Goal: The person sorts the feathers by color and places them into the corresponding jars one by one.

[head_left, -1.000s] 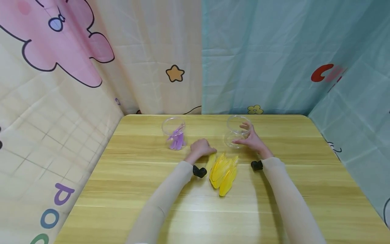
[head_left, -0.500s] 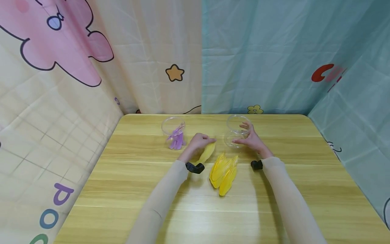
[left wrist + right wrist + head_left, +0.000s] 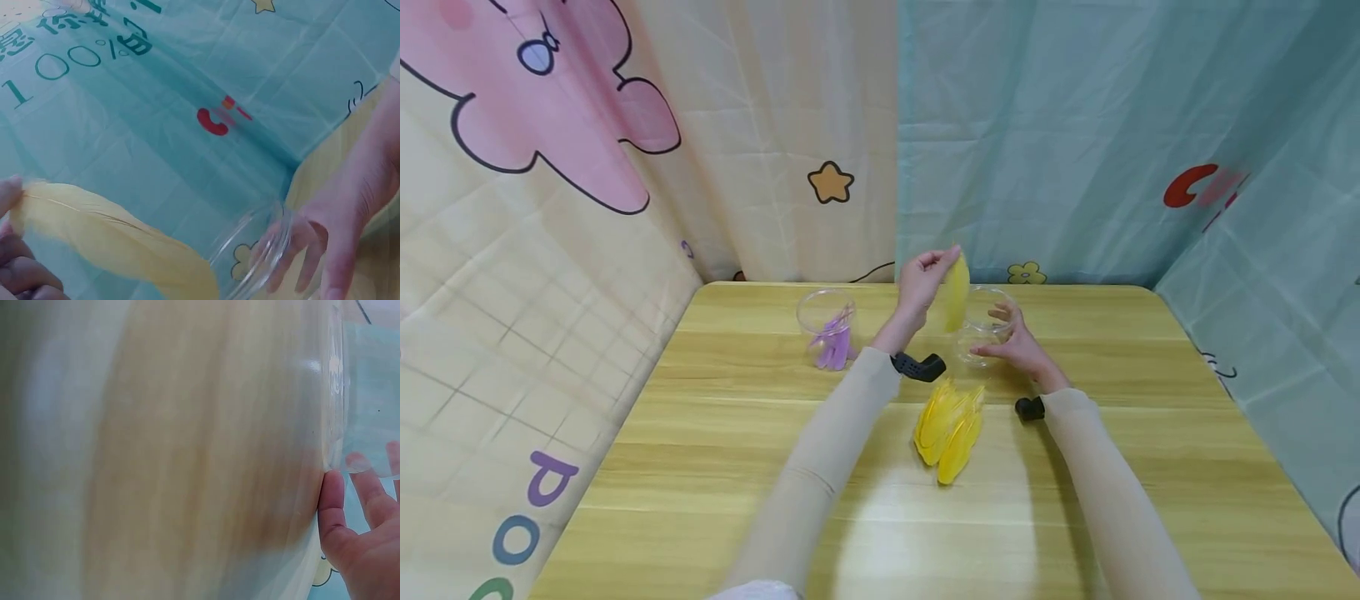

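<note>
Up swings your left hand [image 3: 919,283], and the yellow feather [image 3: 956,296] comes off the table [image 3: 700,467], from the near left of the clear cup [image 3: 983,332] to the air just left of that cup's rim. Thumb and forefinger pinch it at one end, the rest hanging down; whether its tip touches the rim, you can't tell.

Your right hand [image 3: 1018,343] stays put, gripping the clear cup, thumb on the near side, fingers round the far side. Cup upright, mouth up. So the picking looks done for this feather and the carrying well along, while the yellow pile [image 3: 950,429] lies untouched on the near side of the clear cup.

Watch the edges now: the table's far edge runs just behind the clear cup, with the curtain [image 3: 1045,142] rising beyond. Well left of the clear cup stands the second cup [image 3: 811,330] with its purple feathers [image 3: 832,346], so a wide swing back that way would want care. Between the two cups there's room to work, and right of the clear cup, past your right hand, more open table.
</note>
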A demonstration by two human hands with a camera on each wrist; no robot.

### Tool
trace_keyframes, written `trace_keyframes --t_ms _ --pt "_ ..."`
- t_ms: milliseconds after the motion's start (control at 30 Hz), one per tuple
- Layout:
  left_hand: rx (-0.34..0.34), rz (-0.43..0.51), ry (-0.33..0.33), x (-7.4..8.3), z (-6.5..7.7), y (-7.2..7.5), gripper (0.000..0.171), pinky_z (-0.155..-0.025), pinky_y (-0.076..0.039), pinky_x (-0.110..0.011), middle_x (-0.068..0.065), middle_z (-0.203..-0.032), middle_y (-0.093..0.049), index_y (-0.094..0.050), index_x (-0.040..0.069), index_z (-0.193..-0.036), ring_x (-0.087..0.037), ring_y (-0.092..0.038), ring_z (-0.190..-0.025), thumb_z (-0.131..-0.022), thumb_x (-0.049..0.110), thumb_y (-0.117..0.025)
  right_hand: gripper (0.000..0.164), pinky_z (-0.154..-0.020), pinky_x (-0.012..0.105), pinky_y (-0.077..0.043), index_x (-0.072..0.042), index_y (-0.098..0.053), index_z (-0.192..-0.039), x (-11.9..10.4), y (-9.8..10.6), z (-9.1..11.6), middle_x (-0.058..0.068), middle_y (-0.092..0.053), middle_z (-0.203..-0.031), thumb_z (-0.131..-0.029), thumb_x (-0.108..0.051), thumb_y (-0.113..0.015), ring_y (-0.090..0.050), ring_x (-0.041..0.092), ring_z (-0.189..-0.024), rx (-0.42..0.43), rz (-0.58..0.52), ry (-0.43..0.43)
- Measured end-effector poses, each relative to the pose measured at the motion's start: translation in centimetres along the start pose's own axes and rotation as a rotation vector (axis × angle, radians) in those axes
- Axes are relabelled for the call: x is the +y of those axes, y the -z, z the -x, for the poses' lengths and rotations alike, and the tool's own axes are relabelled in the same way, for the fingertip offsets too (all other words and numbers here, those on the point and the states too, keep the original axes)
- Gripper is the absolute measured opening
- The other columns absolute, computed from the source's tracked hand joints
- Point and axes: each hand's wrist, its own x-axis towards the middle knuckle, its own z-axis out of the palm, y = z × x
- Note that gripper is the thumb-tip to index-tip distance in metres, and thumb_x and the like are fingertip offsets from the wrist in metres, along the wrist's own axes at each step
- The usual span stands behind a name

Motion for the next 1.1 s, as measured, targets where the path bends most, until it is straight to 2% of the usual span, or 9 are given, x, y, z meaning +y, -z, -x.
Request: trace_keyframes --t_ms 100,167,267,367,667,800,900,1000,1100 --pt "0.104 0.13 -0.063 -0.2 -0.7 -1.5 0.031 -0.064 -0.044 -0.023 0.004 -0.075 -0.064 -0.073 0.004 -0.092 -0.01 -0.051 -0.068 -0.086 0.035 -0.07 0.097 -0.105 0.056 -0.025 -0.003 -0.008 -0.144 0.4 -0.3 0.0 0.027 -0.018 -0.147 -0.076 -0.003 -0.078 -0.026 0.044 -0.129 -0.002 -0.025 0.01" --pt "0.16 0.166 -0.092 -0.8 -1.1 -2.2 0.032 -0.059 -0.04 -0.022 0.005 -0.067 -0.059 -0.073 0.005 -0.09 -0.009 -0.046 -0.062 -0.086 0.036 -0.07 0.096 -0.104 0.056 -0.027 -0.002 -0.009 -0.143 0.6 -0.5 0.0 0.028 -0.018 -0.147 -0.076 0.0 -0.078 -0.027 0.044 -0.128 -0.004 -0.045 0.019" --pt "0.224 0.165 -0.114 -1.9 -1.5 -3.1 0.034 -0.055 -0.037 -0.021 0.006 -0.06 -0.051 -0.074 0.006 -0.089 -0.007 -0.041 -0.056 -0.084 0.039 -0.071 0.095 -0.103 0.055 -0.029 -0.001 -0.008 -0.143 0.8 -0.7 0.1 0.028 -0.018 -0.146 -0.076 0.003 -0.076 -0.027 0.044 -0.128 -0.006 -0.058 0.029" --pt "0.243 0.136 -0.107 -3.1 -1.4 -3.4 0.034 -0.052 -0.035 -0.021 0.007 -0.057 -0.046 -0.074 0.005 -0.09 -0.007 -0.038 -0.054 -0.084 0.038 -0.071 0.094 -0.102 0.056 -0.028 -0.001 -0.009 -0.142 0.9 -0.8 0.1 0.029 -0.018 -0.146 -0.076 0.005 -0.075 -0.027 0.045 -0.127 -0.002 -0.071 0.032" --pt "0.133 -0.01 -0.051 -5.6 -0.1 -1.9 0.033 -0.041 -0.026 -0.022 0.006 -0.049 -0.033 -0.073 0.016 -0.105 -0.009 -0.029 -0.043 -0.082 0.039 -0.073 0.099 -0.105 0.057 -0.023 -0.002 -0.008 -0.144 2.4 -0.3 -0.7 0.027 -0.019 -0.147 -0.075 -0.002 -0.079 -0.026 0.045 -0.129 0.033 -0.027 0.042" --pt "0.139 -0.077 -0.049 -6.2 0.6 -0.6 0.033 -0.041 -0.026 -0.023 0.006 -0.049 -0.033 -0.072 0.014 -0.102 -0.009 -0.029 -0.043 -0.083 0.041 -0.071 0.106 -0.107 0.056 -0.019 -0.005 -0.005 -0.146 2.9 -0.1 -0.9 0.025 -0.015 -0.148 -0.073 -0.01 -0.082 -0.021 0.043 -0.133 0.058 0.033 0.02" --pt "0.134 -0.175 -0.038 -6.9 1.2 0.5 0.033 -0.04 -0.024 -0.024 0.006 -0.048 -0.033 -0.072 0.011 -0.096 -0.009 -0.027 -0.041 -0.085 0.042 -0.069 0.113 -0.108 0.055 -0.016 -0.009 0.001 -0.149 2.9 0.0 -0.8 0.025 -0.007 -0.15 -0.073 -0.017 -0.084 -0.015 0.041 -0.136 0.065 0.072 -0.007" --pt "0.083 -0.291 0.002 -7.9 2.0 1.6 0.035 -0.041 -0.027 -0.025 0.004 -0.049 -0.038 -0.074 0.013 -0.094 -0.009 -0.03 -0.043 -0.084 0.046 -0.068 0.118 -0.109 0.053 -0.015 -0.011 0.005 -0.15 2.9 0.1 -0.7 0.024 -0.003 -0.152 -0.073 -0.019 -0.084 -0.013 0.041 -0.136 0.064 0.072 -0.021" --pt "-0.011 -0.411 0.06 -9.0 2.8 2.8 0.038 -0.048 -0.036 -0.025 0.003 -0.062 -0.056 -0.075 0.015 -0.094 -0.009 -0.043 -0.052 -0.083 0.051 -0.067 0.118 -0.11 0.052 -0.016 -0.011 0.006 -0.15 2.7 0.2 -0.7 0.025 -0.003 -0.152 -0.073 -0.017 -0.084 -0.015 0.041 -0.136 0.058 0.059 -0.019"
